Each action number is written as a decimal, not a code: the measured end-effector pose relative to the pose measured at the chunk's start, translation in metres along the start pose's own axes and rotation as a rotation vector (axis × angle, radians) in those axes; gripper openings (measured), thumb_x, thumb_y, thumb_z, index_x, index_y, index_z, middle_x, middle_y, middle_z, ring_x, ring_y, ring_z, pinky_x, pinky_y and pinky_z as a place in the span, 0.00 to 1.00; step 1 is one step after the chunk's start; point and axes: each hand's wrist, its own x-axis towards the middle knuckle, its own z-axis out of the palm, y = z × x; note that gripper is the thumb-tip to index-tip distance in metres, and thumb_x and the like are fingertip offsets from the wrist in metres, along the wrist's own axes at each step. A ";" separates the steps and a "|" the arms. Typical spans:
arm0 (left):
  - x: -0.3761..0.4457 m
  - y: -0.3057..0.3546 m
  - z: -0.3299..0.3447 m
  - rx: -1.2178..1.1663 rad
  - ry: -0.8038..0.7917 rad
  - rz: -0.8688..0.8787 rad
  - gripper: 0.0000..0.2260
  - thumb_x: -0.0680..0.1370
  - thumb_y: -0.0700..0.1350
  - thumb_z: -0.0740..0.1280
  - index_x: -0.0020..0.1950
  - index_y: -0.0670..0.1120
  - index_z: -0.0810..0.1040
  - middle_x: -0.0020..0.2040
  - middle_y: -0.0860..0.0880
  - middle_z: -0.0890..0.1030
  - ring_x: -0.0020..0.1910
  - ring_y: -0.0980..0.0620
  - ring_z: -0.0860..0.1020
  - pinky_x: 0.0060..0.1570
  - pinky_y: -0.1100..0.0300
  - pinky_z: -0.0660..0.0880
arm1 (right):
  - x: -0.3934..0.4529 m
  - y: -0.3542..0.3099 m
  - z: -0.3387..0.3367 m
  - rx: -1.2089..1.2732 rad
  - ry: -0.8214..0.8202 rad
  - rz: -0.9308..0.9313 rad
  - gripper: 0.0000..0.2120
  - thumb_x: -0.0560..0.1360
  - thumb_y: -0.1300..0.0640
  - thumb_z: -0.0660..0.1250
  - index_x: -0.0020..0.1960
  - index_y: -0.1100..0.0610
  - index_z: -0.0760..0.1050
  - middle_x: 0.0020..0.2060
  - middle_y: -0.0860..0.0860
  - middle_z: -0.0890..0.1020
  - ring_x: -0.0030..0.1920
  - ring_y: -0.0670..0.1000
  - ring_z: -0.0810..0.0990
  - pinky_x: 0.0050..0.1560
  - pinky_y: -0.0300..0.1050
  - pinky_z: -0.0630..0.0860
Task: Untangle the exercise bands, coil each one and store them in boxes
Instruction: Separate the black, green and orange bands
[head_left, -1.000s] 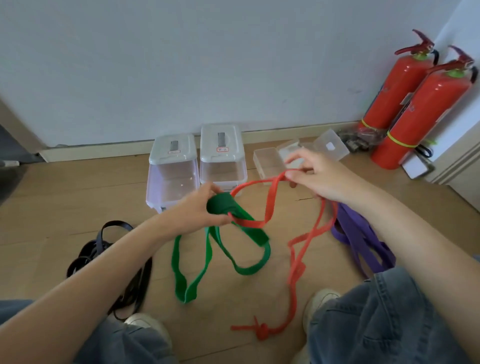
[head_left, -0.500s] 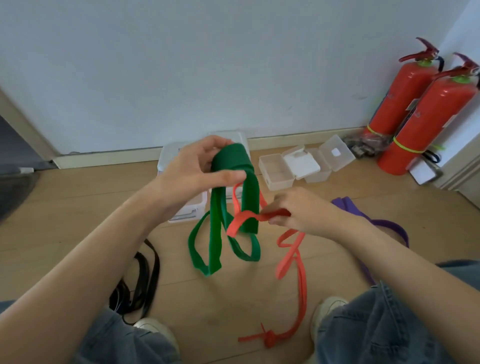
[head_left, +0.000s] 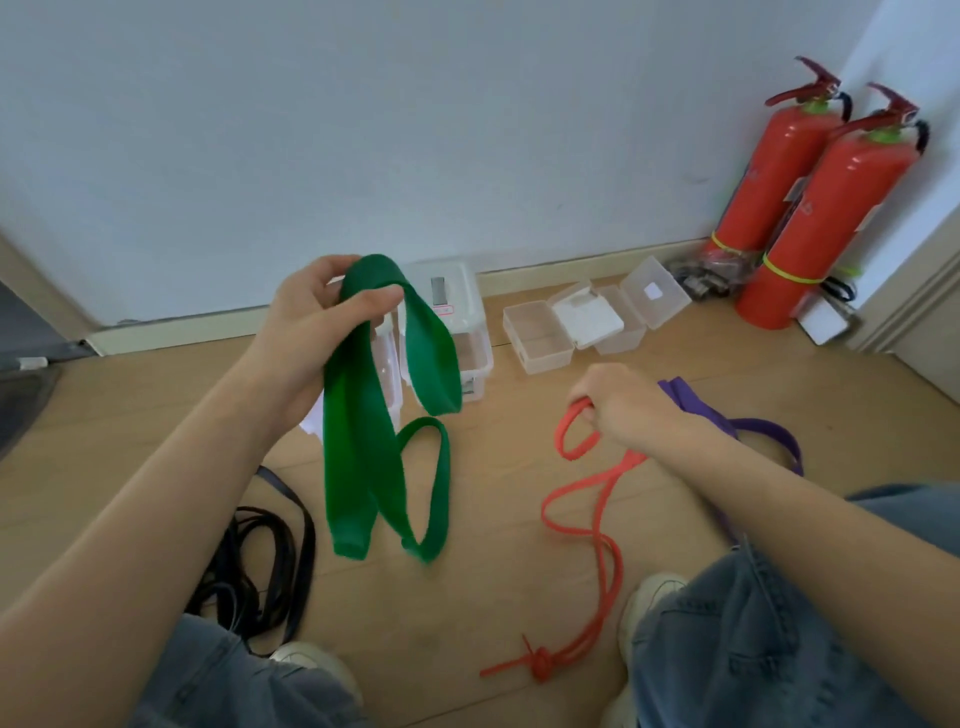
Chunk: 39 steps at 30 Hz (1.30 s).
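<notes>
Head view looks down at two bare forearms stretched out over a wooden floor (head_left: 156, 415). Left hand (head_left: 317, 332) is raised, with thumb and fingers curled round the top fold of a wide green band (head_left: 358, 441); the band hangs from that grip in long loops, and whether their lower ends touch the floor cannot be told. Right hand (head_left: 623, 405) is lower and off to the other side, its fingers closed on a small loop of a thin red band (head_left: 576, 431). Below that hand the red band trails down toward the person in loose curves on the floor and ends in a knot (head_left: 540, 665) between two pale shoes. The two bands hang apart, with bare floor between them.

Just beyond the right hand, partly hidden by its wrist, a purple band (head_left: 769, 431) lies on the floor. Below the left forearm, a black band (head_left: 260, 561) lies in a loose heap beside a knee in blue jeans.

Behind the left hand and the green band stand clear lidded boxes (head_left: 457, 312), mostly hidden by them. Farther out from the right hand, near the skirting board, sit small clear boxes (head_left: 540, 338) with their lids flipped open. Past those, in the corner, two red fire extinguishers (head_left: 810, 208) lean against the white wall.
</notes>
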 end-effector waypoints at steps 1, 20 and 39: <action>0.003 -0.003 0.001 0.021 0.023 -0.016 0.10 0.73 0.40 0.69 0.52 0.49 0.75 0.31 0.58 0.79 0.29 0.61 0.74 0.34 0.67 0.73 | 0.002 0.001 0.000 0.021 0.009 0.011 0.12 0.71 0.70 0.60 0.41 0.58 0.80 0.44 0.53 0.82 0.47 0.55 0.80 0.43 0.45 0.73; -0.043 -0.299 0.049 1.205 -0.365 -1.050 0.40 0.78 0.51 0.62 0.74 0.34 0.38 0.75 0.35 0.49 0.72 0.36 0.55 0.68 0.46 0.58 | -0.003 0.063 0.215 0.192 -0.358 0.458 0.24 0.75 0.51 0.64 0.67 0.60 0.66 0.67 0.64 0.67 0.69 0.62 0.64 0.68 0.50 0.60; -0.048 -0.353 0.073 1.181 -0.493 -0.525 0.08 0.79 0.44 0.59 0.56 0.41 0.71 0.50 0.40 0.78 0.48 0.39 0.78 0.42 0.53 0.70 | 0.010 0.044 0.292 0.212 -0.228 0.261 0.29 0.74 0.65 0.61 0.73 0.56 0.58 0.59 0.61 0.72 0.56 0.63 0.74 0.53 0.52 0.71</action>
